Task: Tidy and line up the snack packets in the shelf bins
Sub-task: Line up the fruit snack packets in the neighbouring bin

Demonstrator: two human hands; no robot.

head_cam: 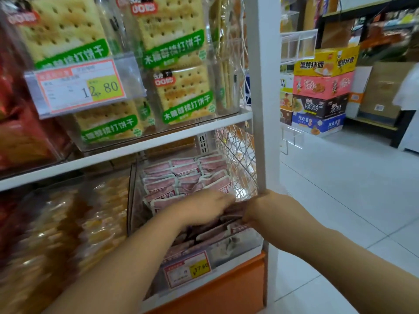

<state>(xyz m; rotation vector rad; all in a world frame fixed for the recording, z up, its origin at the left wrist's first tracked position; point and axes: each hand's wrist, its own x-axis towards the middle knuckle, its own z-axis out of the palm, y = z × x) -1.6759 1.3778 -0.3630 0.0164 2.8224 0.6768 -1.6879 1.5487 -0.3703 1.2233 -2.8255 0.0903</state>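
Small pink snack packets (pixel 186 175) stand in rows inside a clear shelf bin (pixel 133 200) on the lower shelf. My left hand (pixel 204 207) reaches into the bin and lies over the front packets, its fingers blurred by motion. At the bin's right front corner my right hand (pixel 263 207) is among the front packets, and its fingers are hidden from view. Several packets (pixel 215 234) near the bin's front lean forward, untidy.
Above the bin, cracker packs (pixel 181 94) fill another clear bin with a 12.80 price tag (pixel 79 87). A 17.60 tag (pixel 188 268) hangs on the lower bin. Yellow snack bags (pixel 68 223) sit at left. A white shelf post (pixel 265 98) stands at right. Stacked cartons (pixel 322 91) stand across the aisle.
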